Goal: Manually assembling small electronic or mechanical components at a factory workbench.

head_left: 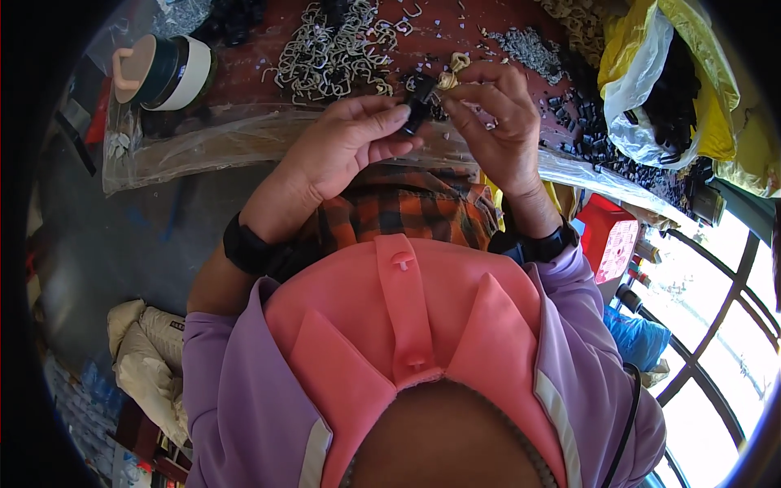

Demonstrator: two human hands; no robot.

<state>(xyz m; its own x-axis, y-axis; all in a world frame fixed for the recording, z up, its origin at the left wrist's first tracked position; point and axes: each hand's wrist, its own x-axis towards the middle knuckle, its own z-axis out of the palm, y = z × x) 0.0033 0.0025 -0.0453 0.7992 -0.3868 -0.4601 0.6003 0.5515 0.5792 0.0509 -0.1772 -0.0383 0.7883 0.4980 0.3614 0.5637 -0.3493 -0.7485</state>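
Observation:
Near the table's front edge, my left hand [350, 138] is closed on a small black plastic part [419, 104], pinched between thumb and fingers. My right hand [500, 118] is closed too, its fingertips on a small brass-coloured piece [447, 80] that meets the upper end of the black part. Whether the two are joined or only touching, I cannot tell. Just beyond my fingers another brass-coloured piece [460, 61] shows. A heap of bent metal hooks [333, 57] lies on the table beyond my left hand.
The red table [244, 77] has a plastic-covered front edge. At its left stands a mug [167, 73]. On the right are small grey metal pieces [529, 53], scattered black pieces [582, 130] and a yellow bag [720, 73] with black parts inside. A red stool [606, 236] is below.

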